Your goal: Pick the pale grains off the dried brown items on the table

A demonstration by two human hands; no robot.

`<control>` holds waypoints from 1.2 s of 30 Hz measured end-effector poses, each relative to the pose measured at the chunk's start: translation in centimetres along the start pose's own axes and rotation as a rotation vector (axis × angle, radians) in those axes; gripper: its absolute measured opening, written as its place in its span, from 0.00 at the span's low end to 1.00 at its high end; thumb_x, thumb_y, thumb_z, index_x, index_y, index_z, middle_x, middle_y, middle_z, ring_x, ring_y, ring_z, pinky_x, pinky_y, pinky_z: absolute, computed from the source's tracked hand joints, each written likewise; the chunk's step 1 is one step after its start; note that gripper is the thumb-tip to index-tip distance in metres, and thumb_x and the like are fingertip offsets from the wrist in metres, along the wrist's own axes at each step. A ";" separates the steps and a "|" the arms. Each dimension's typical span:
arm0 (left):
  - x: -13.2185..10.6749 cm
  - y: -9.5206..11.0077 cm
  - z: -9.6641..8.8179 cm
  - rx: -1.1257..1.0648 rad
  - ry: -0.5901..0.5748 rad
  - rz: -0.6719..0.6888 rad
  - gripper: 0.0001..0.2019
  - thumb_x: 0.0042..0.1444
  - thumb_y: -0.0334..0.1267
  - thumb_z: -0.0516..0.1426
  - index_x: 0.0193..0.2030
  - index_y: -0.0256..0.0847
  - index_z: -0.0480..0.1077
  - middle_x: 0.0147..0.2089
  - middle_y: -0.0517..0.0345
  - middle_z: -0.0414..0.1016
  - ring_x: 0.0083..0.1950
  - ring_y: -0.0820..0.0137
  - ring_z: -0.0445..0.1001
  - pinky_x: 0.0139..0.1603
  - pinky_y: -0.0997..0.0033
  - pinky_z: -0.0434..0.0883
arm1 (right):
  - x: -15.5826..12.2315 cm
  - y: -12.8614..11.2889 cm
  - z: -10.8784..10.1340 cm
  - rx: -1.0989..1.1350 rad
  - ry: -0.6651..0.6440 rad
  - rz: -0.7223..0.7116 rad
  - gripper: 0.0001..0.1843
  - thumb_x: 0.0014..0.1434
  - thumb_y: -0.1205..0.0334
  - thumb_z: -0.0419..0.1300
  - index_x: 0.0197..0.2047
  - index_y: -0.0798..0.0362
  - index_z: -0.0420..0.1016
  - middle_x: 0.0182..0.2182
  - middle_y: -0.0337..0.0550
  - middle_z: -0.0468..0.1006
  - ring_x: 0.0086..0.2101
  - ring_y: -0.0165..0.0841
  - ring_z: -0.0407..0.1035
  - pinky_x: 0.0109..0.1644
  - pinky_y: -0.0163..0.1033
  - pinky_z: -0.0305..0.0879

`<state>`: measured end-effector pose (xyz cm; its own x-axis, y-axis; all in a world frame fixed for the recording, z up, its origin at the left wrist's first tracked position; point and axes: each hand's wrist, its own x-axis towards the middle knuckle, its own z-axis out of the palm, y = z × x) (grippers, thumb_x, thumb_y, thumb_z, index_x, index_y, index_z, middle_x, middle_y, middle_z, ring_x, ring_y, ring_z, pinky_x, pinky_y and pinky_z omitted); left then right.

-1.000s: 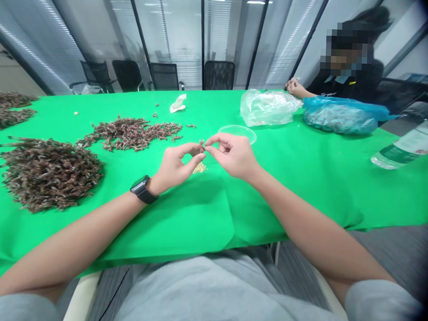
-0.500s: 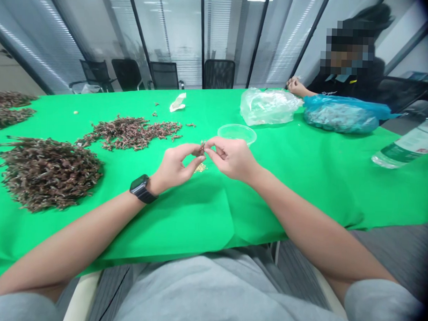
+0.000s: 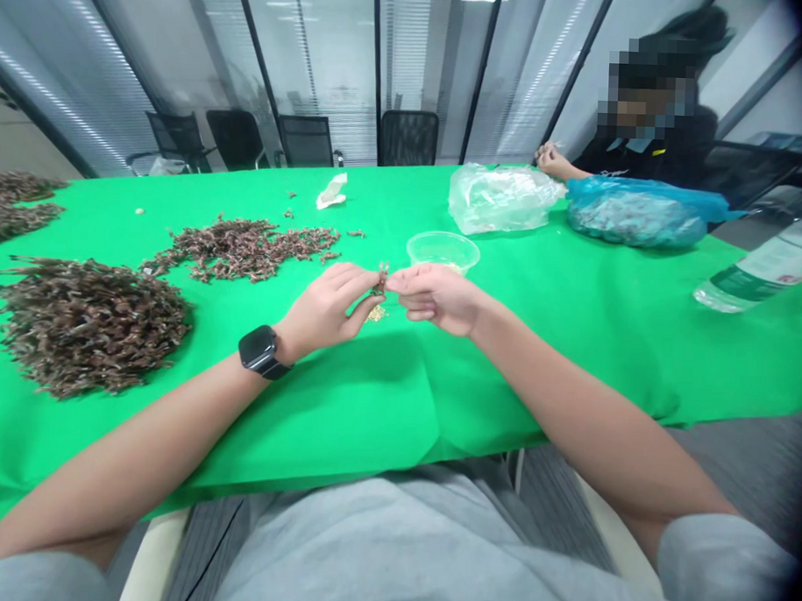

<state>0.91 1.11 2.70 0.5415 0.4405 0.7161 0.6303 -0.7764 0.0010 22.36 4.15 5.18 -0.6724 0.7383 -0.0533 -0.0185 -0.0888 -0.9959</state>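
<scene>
Between thumb and fingers, my left hand (image 3: 331,309) pinches a small dried brown plant piece (image 3: 381,280) with thin tips sticking up. My right hand (image 3: 444,298) is closed, its thumb and forefinger pressed together at that piece's right side. Just below the fingertips lies a little heap of pale yellow grains (image 3: 376,314) on the green cloth (image 3: 385,379). Behind my right hand stands a clear round plastic tub (image 3: 442,248), its lower part partly hidden. To the left are a big mound of dried brown plant pieces (image 3: 94,329) and a looser, flatter pile (image 3: 245,249).
At the far left edge is another brown pile (image 3: 19,204). A crumpled white paper (image 3: 332,191), a clear plastic bag (image 3: 500,199), a filled blue bag (image 3: 641,212) and a large bottle (image 3: 757,265) lie farther back. A co-worker (image 3: 656,143) sits at the far right.
My right hand has turned, its curled fingers now lower and more visible. My left hand has rolled slightly, showing more of its back. The plant piece stays between the fingertips.
</scene>
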 end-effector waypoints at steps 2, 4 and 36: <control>0.0 0.4 0.3 -0.053 0.050 -0.088 0.11 0.67 0.42 0.57 0.50 0.39 0.74 0.44 0.49 0.82 0.46 0.63 0.79 0.50 0.62 0.75 | 0.0 0.1 0.1 -0.112 0.092 -0.086 0.16 0.54 0.51 0.70 0.31 0.53 0.71 0.16 0.26 0.53 0.19 0.23 0.42 0.22 0.34 0.38; 0.0 0.7 0.5 -0.118 0.078 -0.171 0.11 0.67 0.43 0.57 0.49 0.39 0.75 0.43 0.50 0.82 0.44 0.65 0.80 0.48 0.66 0.75 | 0.0 0.2 0.3 -0.319 0.229 -0.240 0.14 0.56 0.52 0.69 0.33 0.54 0.74 0.16 0.27 0.55 0.19 0.24 0.44 0.24 0.35 0.39; 0.2 1.5 0.2 -0.396 0.044 -0.336 0.13 0.66 0.45 0.59 0.47 0.37 0.78 0.43 0.50 0.83 0.43 0.65 0.80 0.48 0.68 0.71 | 0.6 1.0 -0.3 -0.533 0.378 -0.535 0.13 0.57 0.58 0.68 0.43 0.54 0.76 0.16 0.26 0.58 0.19 0.24 0.49 0.24 0.34 0.46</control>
<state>2.02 0.14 2.69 0.3165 0.6816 0.6597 0.5016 -0.7105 0.4935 22.19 4.67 4.18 -0.3779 0.7733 0.5091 0.1516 0.5941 -0.7900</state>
